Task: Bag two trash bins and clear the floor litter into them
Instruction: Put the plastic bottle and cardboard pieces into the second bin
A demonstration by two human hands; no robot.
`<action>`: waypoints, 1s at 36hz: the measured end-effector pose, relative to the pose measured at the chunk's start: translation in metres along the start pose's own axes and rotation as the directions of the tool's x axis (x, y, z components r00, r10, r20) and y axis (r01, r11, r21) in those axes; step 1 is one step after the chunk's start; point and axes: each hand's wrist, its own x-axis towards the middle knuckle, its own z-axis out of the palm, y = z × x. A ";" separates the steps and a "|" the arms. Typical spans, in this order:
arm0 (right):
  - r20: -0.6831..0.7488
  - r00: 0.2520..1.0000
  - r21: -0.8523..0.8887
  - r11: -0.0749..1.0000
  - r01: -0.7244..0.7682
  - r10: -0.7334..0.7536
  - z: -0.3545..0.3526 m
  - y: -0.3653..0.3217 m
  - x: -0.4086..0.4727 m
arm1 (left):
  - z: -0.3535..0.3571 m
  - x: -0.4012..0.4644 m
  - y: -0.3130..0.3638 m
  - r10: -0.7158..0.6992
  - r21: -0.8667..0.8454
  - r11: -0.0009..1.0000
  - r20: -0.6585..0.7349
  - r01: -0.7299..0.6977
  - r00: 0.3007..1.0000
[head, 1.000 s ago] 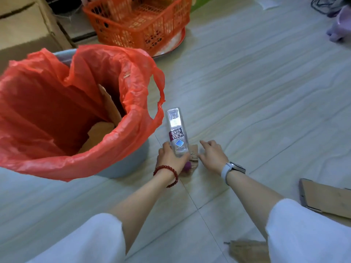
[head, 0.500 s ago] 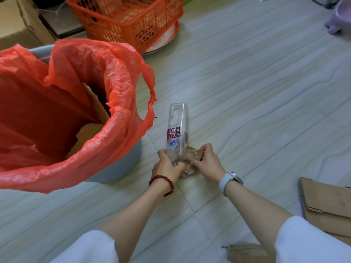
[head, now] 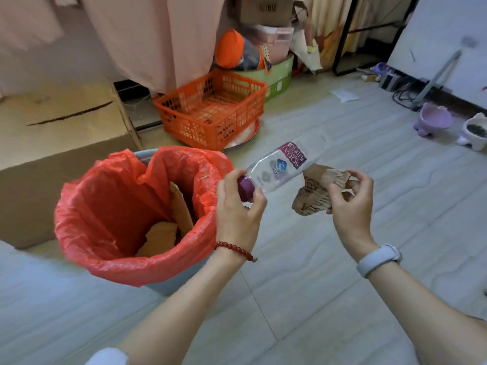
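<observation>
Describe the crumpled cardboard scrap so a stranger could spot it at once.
Start at the red-bagged bin; just to its right the left hand holds a clear bottle. Beside it, the right hand pinches the cardboard scrap: brown, ragged, off the floor.

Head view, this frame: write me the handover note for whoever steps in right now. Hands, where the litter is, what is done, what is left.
Left hand: grips the clear plastic soda bottle at its purple cap end, held in the air beside the bin.
Right hand: pinches a crumpled brown cardboard scrap, also off the floor.
Grey bin with red plastic bag liner: bagged, open, brown cardboard pieces already inside.
Done: this bin lined and partly filled; bottle and scrap picked up.
Left: drop both into the bin; a white paper scrap lies on the floor farther back. The second bin is not in view.
</observation>
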 end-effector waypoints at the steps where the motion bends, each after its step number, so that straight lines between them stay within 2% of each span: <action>1: 0.004 1.000 0.029 0.999 0.020 -0.020 0.006 -0.013 0.000 | -0.011 0.010 0.009 0.030 -0.017 0.999 -0.064 -0.031 0.997; 4: 0.048 0.998 0.092 0.995 0.047 -0.052 0.031 -0.049 -0.004 | -0.049 0.036 0.028 0.104 -0.014 0.994 -0.239 -0.111 0.965; 9: 0.100 0.991 0.116 0.990 0.081 -0.093 0.078 -0.086 -0.017 | -0.127 0.064 0.021 0.171 0.091 0.985 -0.423 -0.146 0.890; 14: 0.230 0.961 0.141 0.982 0.125 -0.156 0.117 -0.105 -0.036 | -0.182 0.067 0.001 0.243 0.223 0.963 -0.467 -0.153 0.850; 17: 0.408 0.899 0.056 0.987 0.151 -0.161 0.134 -0.111 -0.047 | -0.195 0.063 -0.012 0.254 0.305 0.942 -0.388 -0.137 0.886; 20: 0.570 0.814 -0.043 0.986 0.161 -0.108 0.144 -0.106 -0.057 | -0.192 0.057 -0.022 0.195 0.377 0.919 -0.191 -0.111 0.962; 23: 0.561 0.825 -0.118 0.980 0.157 -0.064 0.142 -0.095 -0.058 | -0.178 0.049 -0.033 0.097 0.457 0.885 0.000 -0.086 0.995; 26: 0.528 0.848 -0.128 0.984 0.123 -0.037 0.127 -0.088 -0.050 | -0.159 0.041 -0.034 0.048 0.529 0.847 0.019 -0.050 0.999; 28: 0.510 0.860 -0.150 0.982 0.114 -0.022 0.110 -0.083 -0.044 | -0.140 0.035 -0.029 0.086 0.521 0.849 0.032 -0.090 0.996; 31: 0.477 0.878 -0.191 0.979 0.068 0.032 0.074 -0.071 -0.036 | -0.100 0.020 -0.017 0.213 0.521 0.817 0.125 -0.247 0.969; 33: 0.454 0.888 -0.218 0.976 0.028 0.076 0.042 -0.057 -0.034 | -0.066 0.003 -0.008 0.277 0.489 0.795 0.235 -0.360 0.932; 36: 0.413 0.891 -0.326 0.944 -0.047 0.188 -0.015 -0.027 -0.037 | -0.011 -0.038 0.003 0.284 0.375 0.797 0.459 -0.474 0.842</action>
